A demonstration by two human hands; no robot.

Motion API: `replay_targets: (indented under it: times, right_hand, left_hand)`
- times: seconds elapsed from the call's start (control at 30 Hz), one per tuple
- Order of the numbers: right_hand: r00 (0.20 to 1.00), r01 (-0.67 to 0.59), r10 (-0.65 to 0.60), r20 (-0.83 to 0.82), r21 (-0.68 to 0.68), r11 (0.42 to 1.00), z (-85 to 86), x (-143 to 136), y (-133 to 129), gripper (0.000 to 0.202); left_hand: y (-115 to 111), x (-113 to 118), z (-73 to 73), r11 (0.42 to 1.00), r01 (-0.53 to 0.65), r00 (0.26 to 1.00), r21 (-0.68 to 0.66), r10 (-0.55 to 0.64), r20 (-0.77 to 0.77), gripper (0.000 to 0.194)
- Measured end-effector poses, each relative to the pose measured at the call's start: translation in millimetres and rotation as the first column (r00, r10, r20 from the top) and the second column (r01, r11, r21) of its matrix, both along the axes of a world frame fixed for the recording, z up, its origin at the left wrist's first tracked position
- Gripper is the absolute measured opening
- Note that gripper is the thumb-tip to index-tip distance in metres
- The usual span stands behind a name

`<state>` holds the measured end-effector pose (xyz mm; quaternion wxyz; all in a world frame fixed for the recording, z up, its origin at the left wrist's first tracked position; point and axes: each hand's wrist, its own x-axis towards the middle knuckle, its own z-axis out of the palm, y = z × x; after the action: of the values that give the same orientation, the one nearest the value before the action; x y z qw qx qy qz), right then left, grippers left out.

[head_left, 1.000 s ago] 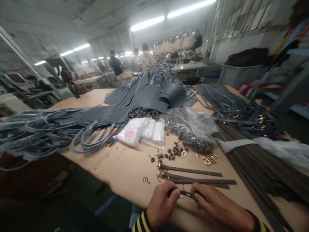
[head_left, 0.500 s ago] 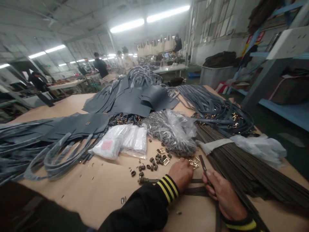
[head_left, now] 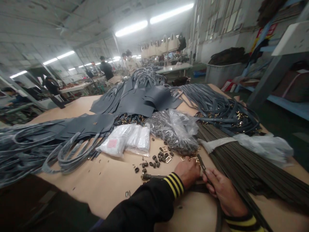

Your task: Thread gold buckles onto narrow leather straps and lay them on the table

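My right hand pinches a dark olive strap, its end sticking up past the fingers. Close beside that strap end, my left hand has its fingers curled down; whatever they hold is hidden. Gold buckles lie just behind my left fingers, partly covered by them. To the left, a loose gold buckle rests among several small dark strap loops. Another olive strap with a buckle end lies flat, running under my left forearm.
A clear bag of dark loops and white plastic packets sit behind the small parts. Bundled olive straps fill the right side. Blue-grey panels and straps are piled farther back on the paper-covered table.
My left hand has moved from the gold buckles towards the strap end in my right hand, and the gap between the hands is smaller. The camera view has turned slightly left.
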<state>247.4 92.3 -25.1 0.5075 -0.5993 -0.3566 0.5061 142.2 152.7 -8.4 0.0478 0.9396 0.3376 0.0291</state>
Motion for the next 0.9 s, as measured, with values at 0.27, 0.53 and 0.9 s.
replay_targets:
  times: [0.27, 0.53, 0.9]
  right_hand:
    - [1.000, -0.020, 0.021, -0.014, 0.014, 1.000, -1.6, -1.5, -1.0, 0.031]
    - [0.942, -0.335, 0.335, -0.002, -0.016, 0.942, 9.3, -21.0, -12.1, 0.033]
    - [0.869, -0.494, 0.493, 0.052, 0.020, 0.869, 25.8, -67.8, -34.7, 0.032]
  left_hand:
    - [18.0, -20.0, 11.3, 0.960, -0.213, 0.944, -0.180, 0.250, 0.216, 0.019]
    - [-9.2, -67.6, 41.6, 0.709, -0.203, 0.755, -0.675, 0.552, 0.353, 0.007]
    - [-78.2, -105.8, 36.0, 0.263, 0.234, 0.155, -0.936, 0.940, 0.303, 0.027]
